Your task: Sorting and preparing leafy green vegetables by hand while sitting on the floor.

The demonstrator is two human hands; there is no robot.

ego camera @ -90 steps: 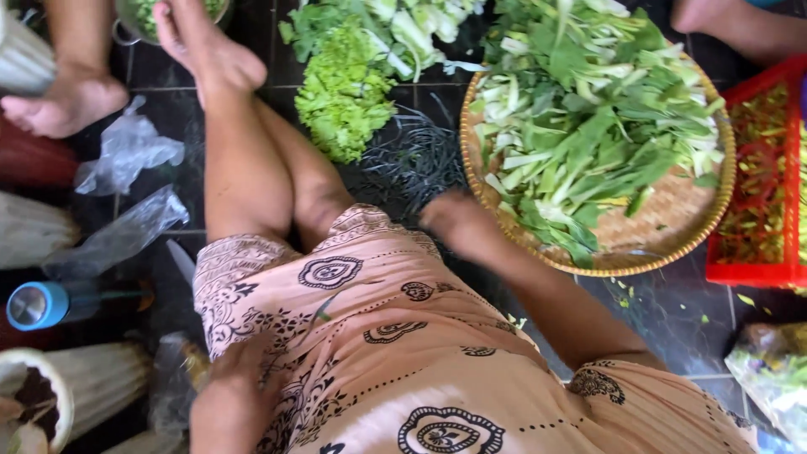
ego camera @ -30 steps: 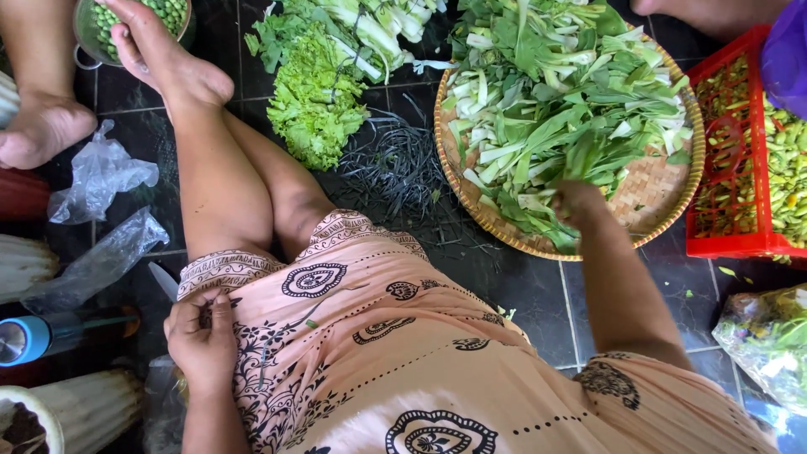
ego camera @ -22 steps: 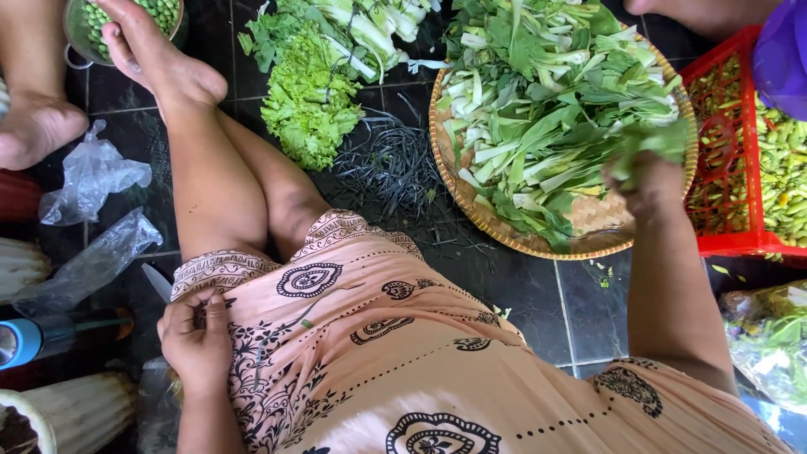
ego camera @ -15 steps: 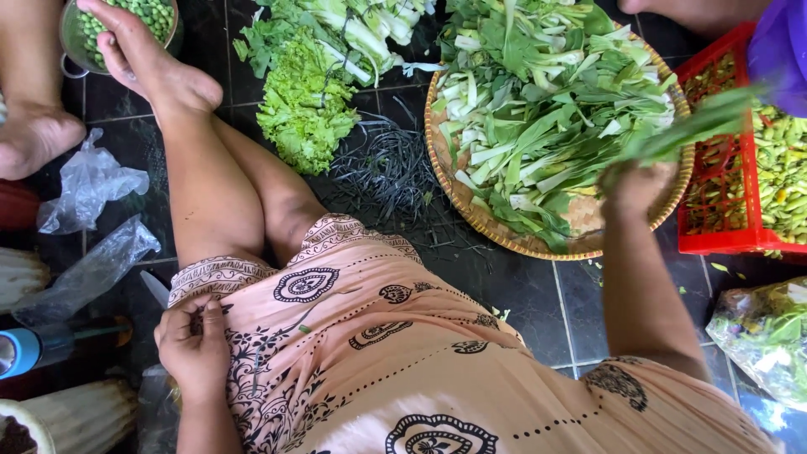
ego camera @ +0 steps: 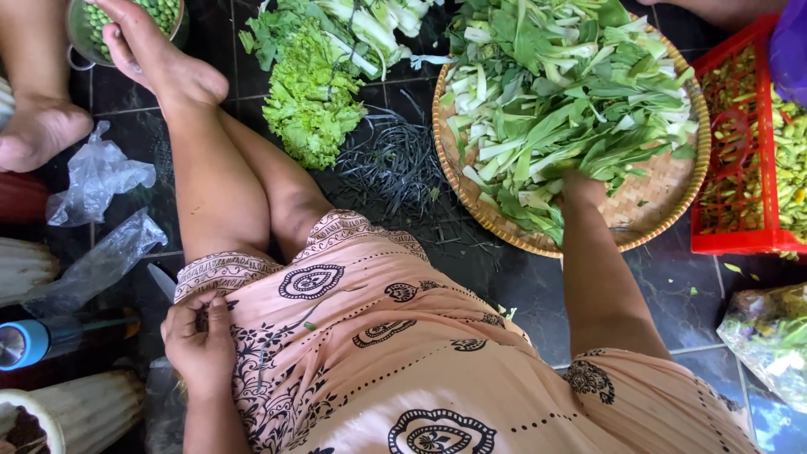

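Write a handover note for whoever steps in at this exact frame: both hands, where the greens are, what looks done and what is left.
Left hand: resting on the patterned skirt at the knee, apparently holding a knife.
Right hand: reaching into the cut leafy greens, fingers buried; grip unclear.
Greens are heaped on the round woven tray.
Done: a large pile is already on the tray.
Left: uncut lettuce and stalks lie on the floor beside it.

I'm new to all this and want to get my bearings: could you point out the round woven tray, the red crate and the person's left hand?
Round woven tray (ego camera: 664, 189): head view, bare woven base near its right rim.
Red crate (ego camera: 727, 242): head view, its near plastic rim.
Left hand (ego camera: 197, 340): head view, back of the hand at the patterned cloth.
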